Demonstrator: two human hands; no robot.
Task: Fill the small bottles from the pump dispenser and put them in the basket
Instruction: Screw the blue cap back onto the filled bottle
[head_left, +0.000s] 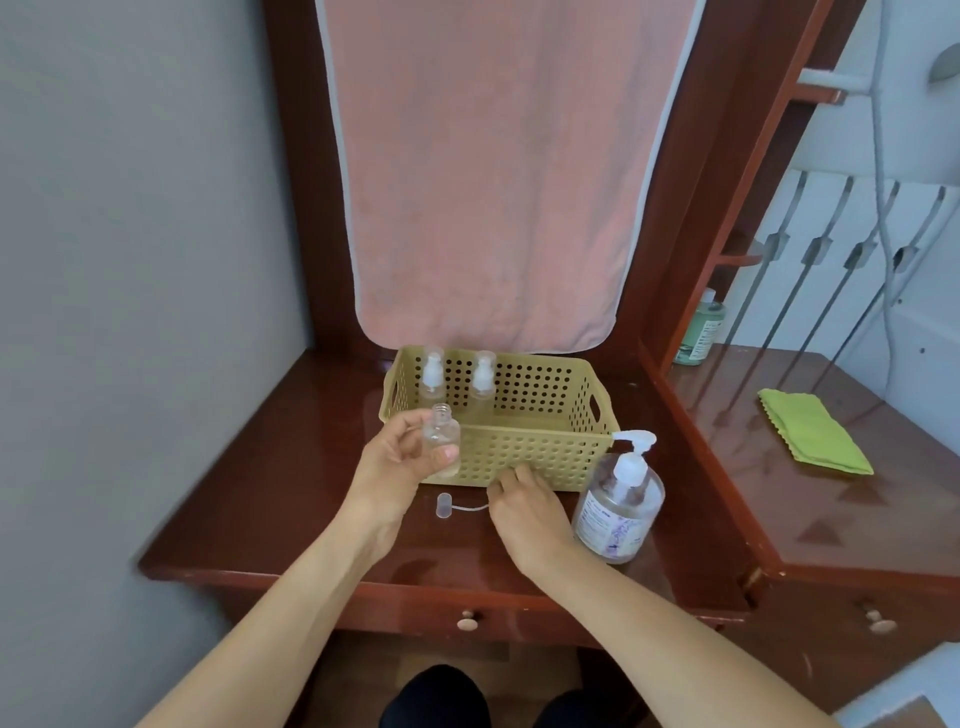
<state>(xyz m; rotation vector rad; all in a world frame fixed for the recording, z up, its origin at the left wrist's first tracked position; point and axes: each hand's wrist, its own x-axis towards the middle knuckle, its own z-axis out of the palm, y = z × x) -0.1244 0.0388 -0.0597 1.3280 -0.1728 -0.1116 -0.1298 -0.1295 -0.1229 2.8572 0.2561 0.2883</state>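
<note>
The small bottle (441, 436), uncapped and upright, is pinched in the left grip (400, 460) at centre frame, in front of the basket (519, 457), where two capped bottles (432, 376) stand at the back left. Its pump cap (443, 505) lies on the bench (260, 519). The right grip (530, 512) meets the cap's tube end, but I cannot tell if it is pinching. Filling looks to be next, which calls for bringing the bottle's mouth under the pump dispenser (621, 499) nozzle.

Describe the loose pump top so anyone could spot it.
Find the yellow basket on the red-brown desk. Before its front wall lies the pump top, clear with a thin tube; unlike the two in the basket, it sits on no bottle.
</note>
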